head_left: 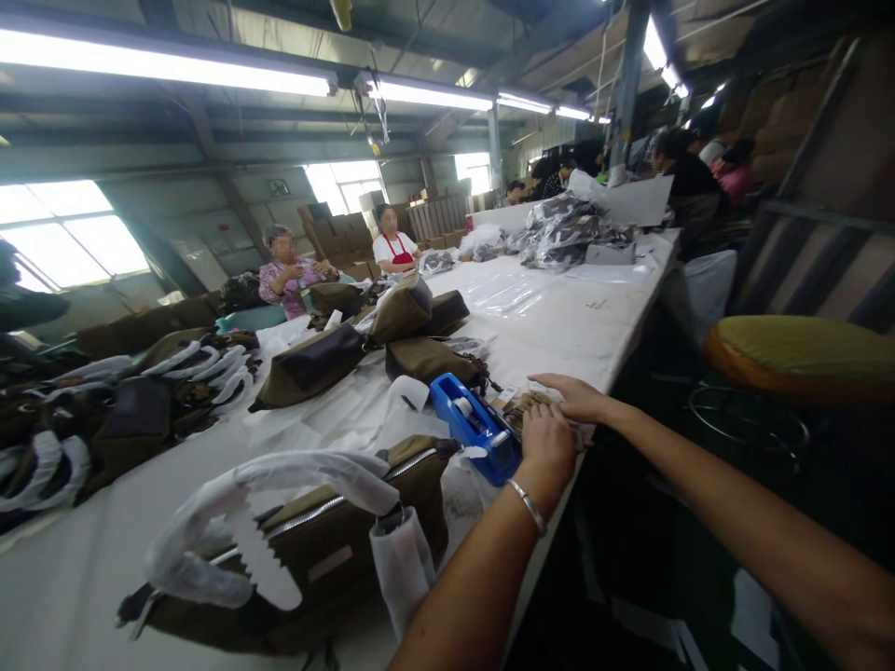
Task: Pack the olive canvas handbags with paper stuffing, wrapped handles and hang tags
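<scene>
My left hand (pixel 547 436), with a silver bracelet on the wrist, reaches into a small heap of brown tags or cords (pixel 521 408) at the table's edge. Its fingers are curled down over the heap, and what they hold, if anything, is hidden. Just beyond it my right hand (pixel 574 398) is at the heap's far side, its fingers stretched out. To the left of the heap stands a blue tape dispenser (pixel 479 429). Nearest me lies an olive handbag (pixel 328 550) with a zipper and handles wrapped in white paper.
More olive bags (pixel 318 363) lie across the white table (pixel 559 317), with a pile of wrapped handles at left. Plastic-wrapped goods (pixel 559 233) are heaped at the far end. Two people stand across the table. A round stool (pixel 804 359) is at right.
</scene>
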The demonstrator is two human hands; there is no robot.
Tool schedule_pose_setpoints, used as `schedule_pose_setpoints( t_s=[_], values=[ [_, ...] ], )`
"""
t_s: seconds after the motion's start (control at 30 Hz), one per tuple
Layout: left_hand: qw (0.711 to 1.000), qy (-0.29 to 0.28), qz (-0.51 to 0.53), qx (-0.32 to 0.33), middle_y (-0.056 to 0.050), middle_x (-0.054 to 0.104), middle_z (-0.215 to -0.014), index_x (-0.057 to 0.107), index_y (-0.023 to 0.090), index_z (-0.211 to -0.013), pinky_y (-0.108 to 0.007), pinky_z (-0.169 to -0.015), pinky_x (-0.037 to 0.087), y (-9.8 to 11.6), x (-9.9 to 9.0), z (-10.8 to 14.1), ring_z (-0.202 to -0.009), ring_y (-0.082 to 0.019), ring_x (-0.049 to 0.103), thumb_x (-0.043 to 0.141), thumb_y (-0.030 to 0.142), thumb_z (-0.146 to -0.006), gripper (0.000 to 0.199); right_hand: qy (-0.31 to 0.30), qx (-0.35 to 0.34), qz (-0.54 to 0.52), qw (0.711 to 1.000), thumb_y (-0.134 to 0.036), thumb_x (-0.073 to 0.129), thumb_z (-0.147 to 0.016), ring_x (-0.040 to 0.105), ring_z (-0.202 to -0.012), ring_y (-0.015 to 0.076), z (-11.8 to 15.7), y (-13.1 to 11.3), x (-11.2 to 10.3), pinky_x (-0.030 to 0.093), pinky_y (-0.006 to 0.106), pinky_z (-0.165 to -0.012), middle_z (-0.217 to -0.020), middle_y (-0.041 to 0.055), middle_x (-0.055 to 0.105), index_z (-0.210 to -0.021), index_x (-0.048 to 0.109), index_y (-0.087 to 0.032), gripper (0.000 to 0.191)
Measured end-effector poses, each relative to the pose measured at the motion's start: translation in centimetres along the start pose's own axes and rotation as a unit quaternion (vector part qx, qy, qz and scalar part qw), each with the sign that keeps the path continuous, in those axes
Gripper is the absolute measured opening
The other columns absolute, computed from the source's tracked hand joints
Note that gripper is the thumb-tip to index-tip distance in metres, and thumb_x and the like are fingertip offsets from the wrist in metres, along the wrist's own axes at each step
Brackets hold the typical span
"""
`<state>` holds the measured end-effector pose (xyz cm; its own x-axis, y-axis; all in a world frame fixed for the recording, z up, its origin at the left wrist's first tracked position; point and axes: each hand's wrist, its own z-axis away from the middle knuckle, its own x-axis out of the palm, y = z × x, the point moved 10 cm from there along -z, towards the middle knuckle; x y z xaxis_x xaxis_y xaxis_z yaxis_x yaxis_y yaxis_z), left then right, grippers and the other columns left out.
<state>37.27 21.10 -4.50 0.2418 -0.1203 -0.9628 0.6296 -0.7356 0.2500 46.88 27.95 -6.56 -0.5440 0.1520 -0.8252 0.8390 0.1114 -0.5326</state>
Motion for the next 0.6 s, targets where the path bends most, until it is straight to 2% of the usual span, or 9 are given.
schedule_pose_setpoints(
  t_s=[0.13,0.27,0.37,0.47,0.6],
  values=[
    [1.0,-0.02,-0.02,-0.01,-0.029,0.061,-0.133,0.055,-0.005,-0.133,-0.043,-0.106,0.045,-0.7,1.1,-0.3,-0.125,-0.036,0.058,0.063,0.035,-0.095,0.056,-0.008,0.058,0.006,0.998,-0.03,0.061,-0.098,0.061,-0.125,0.0253,-3.4,0.7,0.9,0.046,0.048,-0.11,-0.137,0.0111,0.065,-0.13,0.065,-0.019,0.034],
    [0.998,-0.037,-0.04,-0.023,-0.031,0.057,-0.139,0.047,-0.007,-0.142,-0.043,-0.106,0.046,-0.9,2.0,-0.4,-0.127,-0.036,0.056,0.061,0.04,-0.096,0.067,-0.036,0.116,0.028,0.992,-0.038,0.062,-0.099,0.065,-0.111,0.0245,-6.3,0.6,3.6,0.054,0.048,-0.097,-0.128,0.01,0.065,-0.127,0.063,-0.018,0.034],
    [0.997,-0.048,-0.049,-0.03,-0.028,0.056,-0.141,0.046,-0.004,-0.144,-0.041,-0.105,0.047,-1.2,2.5,-0.5,-0.127,-0.034,0.057,0.056,0.037,-0.098,0.063,-0.057,0.152,0.037,0.986,-0.037,0.064,-0.098,0.066,-0.106,0.0234,-7.5,0.6,4.8,0.057,0.046,-0.092,-0.125,0.0099,0.065,-0.127,0.062,-0.018,0.035],
    [0.996,-0.056,-0.053,-0.036,-0.027,0.055,-0.144,0.044,-0.003,-0.147,-0.04,-0.106,0.046,-1.5,2.9,-0.6,-0.129,-0.032,0.055,0.05,0.032,-0.1,0.059,-0.078,0.181,0.033,0.98,-0.037,0.064,-0.098,0.067,-0.101,0.0227,-8.3,1.0,4.7,0.058,0.042,-0.088,-0.119,0.0075,0.067,-0.12,0.065,-0.016,0.03],
    [0.995,-0.067,-0.054,-0.05,-0.027,0.052,-0.146,0.041,-0.001,-0.15,-0.043,-0.108,0.045,-1.9,3.3,-0.6,-0.135,-0.032,0.051,0.045,0.025,-0.1,0.056,-0.069,0.21,0.023,0.975,-0.037,0.063,-0.098,0.067,-0.102,0.0227,-8.6,1.7,2.8,0.058,0.041,-0.088,-0.119,0.0069,0.067,-0.115,0.067,-0.016,0.026]
  ],
)
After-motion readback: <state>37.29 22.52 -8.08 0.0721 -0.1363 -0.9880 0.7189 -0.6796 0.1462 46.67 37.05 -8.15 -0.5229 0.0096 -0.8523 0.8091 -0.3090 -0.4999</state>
